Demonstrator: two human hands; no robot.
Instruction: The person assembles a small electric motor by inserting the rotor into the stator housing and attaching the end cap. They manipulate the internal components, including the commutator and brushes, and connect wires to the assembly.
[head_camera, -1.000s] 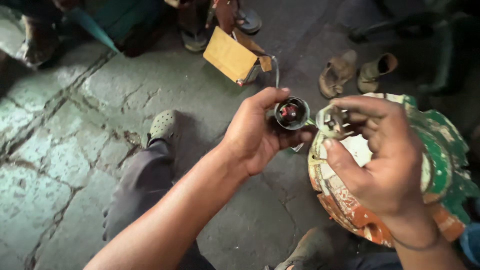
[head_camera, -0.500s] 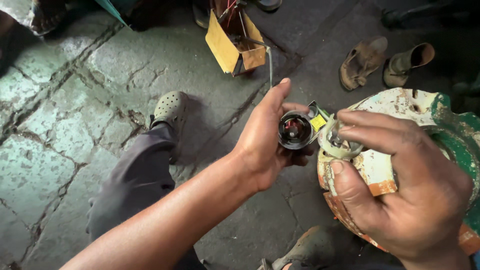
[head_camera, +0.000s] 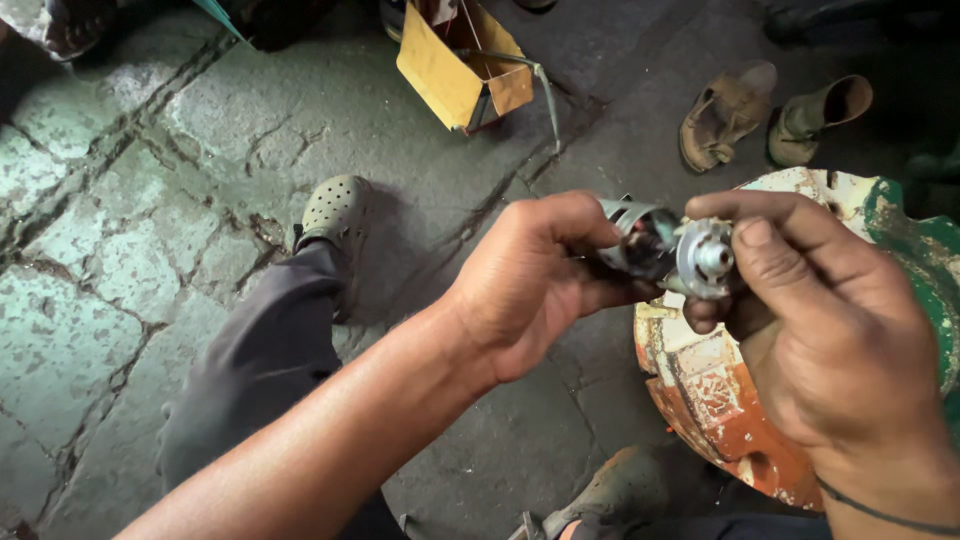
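While half a second ago the two hands held their parts a little apart, the metal cap now sits pressed against the end of the motor, so the pieces have come together. Farthest left lies the cracked stone floor (head_camera: 120, 250), and on it the person's perforated clog (head_camera: 335, 215) at the end of a grey trouser leg. Up top, a torn yellow carton (head_camera: 455, 70) stands as before, though the view has tilted. The left hand (head_camera: 530, 285) is closed around the motor (head_camera: 635, 245), a small cylindrical body with a metal band, turned more sideways than earlier, when its open end faced the camera. Touching it on the right is the cap (head_camera: 705, 258), round and silvery, pinched between thumb and fingers of the right hand (head_camera: 830, 340). Both parts hang in the air above the worn, round orange-and-green disc (head_camera: 720, 410). Behind, two brown sandals (head_camera: 770, 115) lie on the floor. Meeting ends suggest the fitting is under way; whether they are fully seated cannot be told.
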